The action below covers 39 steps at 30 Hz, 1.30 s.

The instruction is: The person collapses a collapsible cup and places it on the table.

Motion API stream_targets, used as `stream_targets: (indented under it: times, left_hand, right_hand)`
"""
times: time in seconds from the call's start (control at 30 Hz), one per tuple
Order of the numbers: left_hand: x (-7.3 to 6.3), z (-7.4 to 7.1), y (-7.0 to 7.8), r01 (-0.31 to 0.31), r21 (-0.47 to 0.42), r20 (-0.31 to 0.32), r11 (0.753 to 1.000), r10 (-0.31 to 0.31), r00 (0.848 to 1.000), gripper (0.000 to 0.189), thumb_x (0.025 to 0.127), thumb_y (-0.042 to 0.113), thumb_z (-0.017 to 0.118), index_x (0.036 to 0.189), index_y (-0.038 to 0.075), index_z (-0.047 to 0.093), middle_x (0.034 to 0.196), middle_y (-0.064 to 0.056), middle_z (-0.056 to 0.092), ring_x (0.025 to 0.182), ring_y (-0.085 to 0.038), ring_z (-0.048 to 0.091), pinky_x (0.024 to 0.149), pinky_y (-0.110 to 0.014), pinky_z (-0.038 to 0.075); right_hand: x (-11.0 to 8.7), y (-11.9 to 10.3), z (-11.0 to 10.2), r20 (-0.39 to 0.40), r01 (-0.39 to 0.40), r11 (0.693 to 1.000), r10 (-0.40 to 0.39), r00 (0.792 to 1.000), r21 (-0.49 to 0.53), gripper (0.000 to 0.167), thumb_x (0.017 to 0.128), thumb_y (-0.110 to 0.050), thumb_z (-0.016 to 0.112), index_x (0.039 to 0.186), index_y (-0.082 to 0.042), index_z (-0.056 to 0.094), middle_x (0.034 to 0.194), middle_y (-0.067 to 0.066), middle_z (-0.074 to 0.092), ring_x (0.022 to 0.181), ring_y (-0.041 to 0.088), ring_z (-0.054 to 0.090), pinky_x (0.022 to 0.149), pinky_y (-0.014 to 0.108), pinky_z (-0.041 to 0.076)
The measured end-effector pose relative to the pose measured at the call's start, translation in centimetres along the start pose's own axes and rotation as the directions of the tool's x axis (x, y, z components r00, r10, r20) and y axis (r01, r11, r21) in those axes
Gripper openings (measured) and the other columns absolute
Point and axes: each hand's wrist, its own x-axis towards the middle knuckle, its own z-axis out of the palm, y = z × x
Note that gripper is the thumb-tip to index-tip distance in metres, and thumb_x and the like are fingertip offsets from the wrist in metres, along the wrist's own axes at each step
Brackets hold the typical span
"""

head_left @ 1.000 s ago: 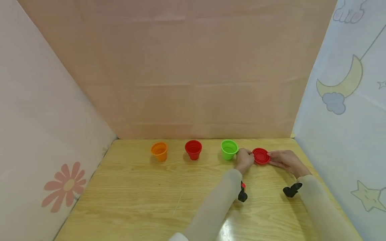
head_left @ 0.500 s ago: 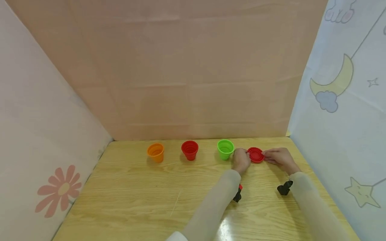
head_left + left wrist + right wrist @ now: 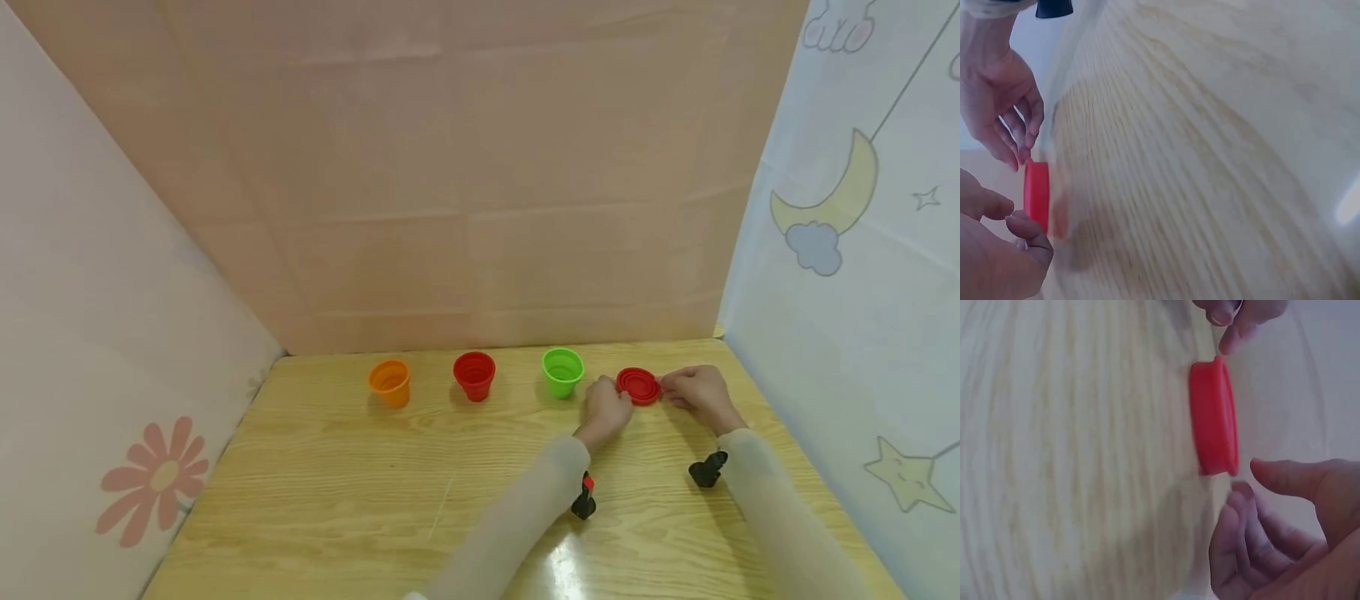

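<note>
A collapsed red silicone cup [image 3: 639, 386], flattened to a shallow disc, lies rim up on the wooden table; its side shows in both wrist views. My left hand [image 3: 606, 407] is at its left, thumb and fingertips right at the rim and slightly parted in the left wrist view. On the other side, my right hand [image 3: 1285, 531] has relaxed fingers, with a small gap between thumb and cup in the right wrist view. Left of my hands, an expanded green cup [image 3: 562, 372], a red cup [image 3: 475, 376] and an orange cup [image 3: 390, 383] stand upright in a row.
The wooden table [image 3: 337, 492] meets a beige backdrop [image 3: 450, 208] just behind the cups. A pale printed wall [image 3: 840, 350] rises close to the right hand, and another pale wall [image 3: 97, 292] stands at the left.
Both hands have loosened from the collapsed red cup: the left has drawn slightly back toward me, the right slightly to the right. The head view has shifted a little.
</note>
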Motion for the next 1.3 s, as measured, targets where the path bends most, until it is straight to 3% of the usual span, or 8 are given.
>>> stream_targets:
  times: [0.1,0.17,0.33,0.5,0.67,0.87,1.1,1.3]
  left_hand:
    - [-1.1,-1.1,-0.5,-0.058,-0.038,0.096,0.998,0.062,0.993,0.003,0.099,0.010,0.063,0.100,0.007,0.063,0.076,0.003,0.059,0.063,-0.005,0.047,0.054,-0.018,0.041]
    - [-1.8,-2.1,-1.0,-0.098,-0.029,0.182,0.995,0.102,0.978,0.002,0.100,0.010,0.062,0.099,0.008,0.062,0.069,0.005,0.054,0.056,-0.004,0.043,0.048,-0.018,0.037]
    - [-3.2,-5.7,-2.6,-0.239,0.045,0.360,0.970,0.207,0.910,0.005,0.101,0.014,0.064,0.097,0.012,0.066,0.067,0.008,0.056,0.056,-0.001,0.046,0.048,-0.016,0.040]
    - [-3.4,-9.5,-4.5,-0.340,0.103,0.403,0.935,0.273,0.874,0.007,0.102,0.014,0.064,0.100,0.009,0.069,0.075,0.008,0.060,0.061,0.000,0.051,0.052,-0.015,0.045]
    - [-3.3,-13.0,-6.2,-0.334,0.118,0.367,0.935,0.271,0.890,0.010,0.102,0.014,0.064,0.105,0.009,0.071,0.083,0.003,0.068,0.067,-0.001,0.056,0.057,-0.015,0.048]
    - [-2.6,-15.8,-7.9,-0.267,0.079,0.280,0.960,0.236,0.931,0.026,0.101,0.024,0.071,0.118,0.004,0.069,0.100,-0.006,0.073,0.084,-0.008,0.066,0.070,-0.020,0.057]
    - [-1.4,-16.6,-9.4,-0.189,-0.079,0.177,0.979,0.200,0.964,0.038,0.097,0.028,0.077,0.122,0.001,0.069,0.107,-0.011,0.073,0.092,-0.019,0.072,0.079,-0.030,0.064]
    - [-0.4,-16.1,-9.4,-0.160,-0.130,0.149,0.978,0.179,0.973,0.049,0.094,0.028,0.081,0.131,0.000,0.066,0.120,-0.014,0.073,0.103,-0.024,0.073,0.086,-0.033,0.064]
  right_hand:
    - [-0.4,-0.8,0.2,-0.078,-0.035,0.991,0.025,0.997,-0.128,0.041,0.100,-0.020,0.067,0.124,0.012,0.070,0.086,-0.010,0.072,0.074,0.010,0.061,0.064,0.024,0.055]
    - [-0.7,-1.4,0.3,-0.112,-0.049,0.981,0.029,0.993,-0.186,0.042,0.100,-0.027,0.068,0.125,0.007,0.072,0.093,0.001,0.073,0.084,0.018,0.060,0.068,0.026,0.051]
    - [-1.6,-2.9,1.0,-0.090,0.043,0.980,-0.061,0.994,-0.196,0.045,0.103,-0.034,0.064,0.128,0.003,0.070,0.131,0.023,0.070,0.113,0.034,0.064,0.084,0.033,0.058]
    - [-2.7,-4.2,2.1,-0.042,0.105,0.973,-0.116,0.992,-0.206,0.042,0.102,-0.035,0.069,0.124,0.001,0.072,0.118,0.011,0.074,0.104,0.030,0.066,0.083,0.034,0.060]
    - [-3.2,-5.1,3.5,0.028,0.139,0.968,-0.136,0.990,-0.209,0.044,0.101,-0.036,0.070,0.126,0.002,0.070,0.120,0.017,0.073,0.105,0.031,0.067,0.085,0.038,0.060]
    - [-3.0,-5.3,5.0,0.130,0.192,0.961,-0.169,0.977,-0.199,0.052,0.100,-0.034,0.074,0.133,0.004,0.064,0.127,0.023,0.070,0.107,0.027,0.070,0.087,0.037,0.063]
    - [-2.8,-5.1,6.3,0.205,0.211,0.973,-0.189,0.960,-0.092,0.061,0.099,-0.031,0.076,0.141,0.007,0.055,0.134,0.028,0.067,0.104,0.018,0.072,0.082,0.031,0.064]
    - [-2.2,-5.0,7.3,0.218,0.250,0.963,-0.222,0.950,-0.106,0.058,0.100,-0.030,0.074,0.143,0.005,0.055,0.141,0.028,0.062,0.120,0.031,0.068,0.093,0.034,0.063]
